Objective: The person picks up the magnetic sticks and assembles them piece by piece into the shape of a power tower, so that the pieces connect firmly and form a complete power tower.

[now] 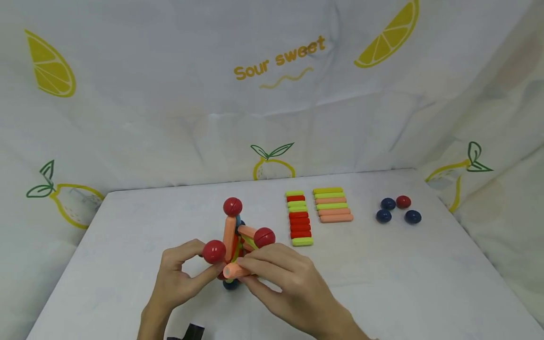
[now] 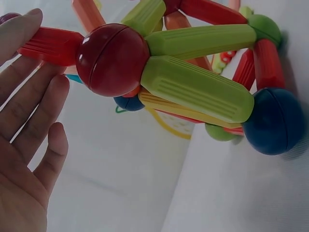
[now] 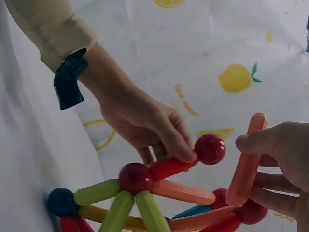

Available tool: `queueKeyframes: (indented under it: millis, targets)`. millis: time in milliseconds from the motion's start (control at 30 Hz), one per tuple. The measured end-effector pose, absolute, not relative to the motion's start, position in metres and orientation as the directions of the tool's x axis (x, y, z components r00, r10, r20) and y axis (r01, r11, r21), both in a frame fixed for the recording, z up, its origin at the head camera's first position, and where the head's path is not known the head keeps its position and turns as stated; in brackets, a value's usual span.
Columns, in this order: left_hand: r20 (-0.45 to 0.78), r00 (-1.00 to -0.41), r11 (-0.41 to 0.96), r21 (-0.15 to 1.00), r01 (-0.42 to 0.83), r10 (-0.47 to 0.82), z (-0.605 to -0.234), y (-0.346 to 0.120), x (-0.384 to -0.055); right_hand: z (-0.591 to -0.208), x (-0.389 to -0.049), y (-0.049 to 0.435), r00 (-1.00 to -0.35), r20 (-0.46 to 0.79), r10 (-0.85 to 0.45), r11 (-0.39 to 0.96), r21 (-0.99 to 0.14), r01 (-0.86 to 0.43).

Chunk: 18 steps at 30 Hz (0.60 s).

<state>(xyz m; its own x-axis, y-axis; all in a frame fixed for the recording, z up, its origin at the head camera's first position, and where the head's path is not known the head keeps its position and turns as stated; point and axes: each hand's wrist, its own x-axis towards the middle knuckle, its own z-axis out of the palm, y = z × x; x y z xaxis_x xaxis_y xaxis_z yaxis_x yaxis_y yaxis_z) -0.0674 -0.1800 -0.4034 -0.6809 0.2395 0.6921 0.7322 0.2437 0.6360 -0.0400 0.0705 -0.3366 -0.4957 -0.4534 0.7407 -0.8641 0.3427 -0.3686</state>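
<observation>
Ball-and-rod structure (image 3: 136, 178) is stood on the white table (image 1: 382, 293), left of centre, near side. Red rod (image 3: 169, 166), joined to it with a red ball (image 3: 210, 149) on the free end, is pinched by the left hand (image 1: 180, 271), thumb against fingers; grip narrow. Loose peach rod (image 3: 246, 169) is pinched by the right hand (image 1: 293, 283), also narrow; whether its lower end is touched to the structure cannot be told. Two columns of rods (image 1: 300, 215) (image 1: 331, 200) are laid to the right; loose balls (image 1: 384, 216) are placed farther right. Parts are judged light, stiff, hard plastic; balls likely slippery, joints likely easily knocked apart. Rods best held mid-length on the ribbing, ends left free; structure best steadied close to a joint.
</observation>
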Motion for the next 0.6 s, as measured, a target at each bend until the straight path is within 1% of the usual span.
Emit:
queueKeyframes:
  millis: [67,133,167,233,367,467,600]
  targets:
    - [0.690,-0.681,0.237,0.638,0.733,0.245,-0.404,-0.180,-0.068,-0.345,-0.041,0.065,-0.466,0.772,-0.433,0.335,-0.342,-0.878]
    - [0.687,-0.683,0.238,0.641,0.730,0.246,-0.404,-0.180,-0.068,-0.352,-0.043,0.060,-0.441,0.793,-0.420,0.358,-0.302,-0.884]
    - [0.687,-0.684,0.240,0.641,0.729,0.245,-0.403,-0.180,-0.067,-0.355,-0.043,0.057,-0.440,0.795,-0.418,0.378,-0.288,-0.880]
    - [0.683,-0.688,0.244,0.644,0.725,0.243,-0.403,-0.180,-0.067,-0.360,-0.042,0.053,-0.462,0.780,-0.423,0.427,-0.278,-0.860]
    - [0.667,-0.707,0.284,0.648,0.706,0.236,-0.403,-0.181,-0.066,-0.365,-0.038,0.047,-0.542,0.727,-0.423,0.536,-0.282,-0.796]
    - [0.649,-0.727,0.324,0.653,0.684,0.225,-0.403,-0.181,-0.066,-0.368,-0.040,0.045,-0.546,0.728,-0.415,0.581,-0.249,-0.775]
    - [0.634,-0.741,0.338,0.663,0.668,0.221,-0.403,-0.181,-0.065,-0.371,-0.043,0.043,-0.557,0.725,-0.404,0.630,-0.221,-0.745]
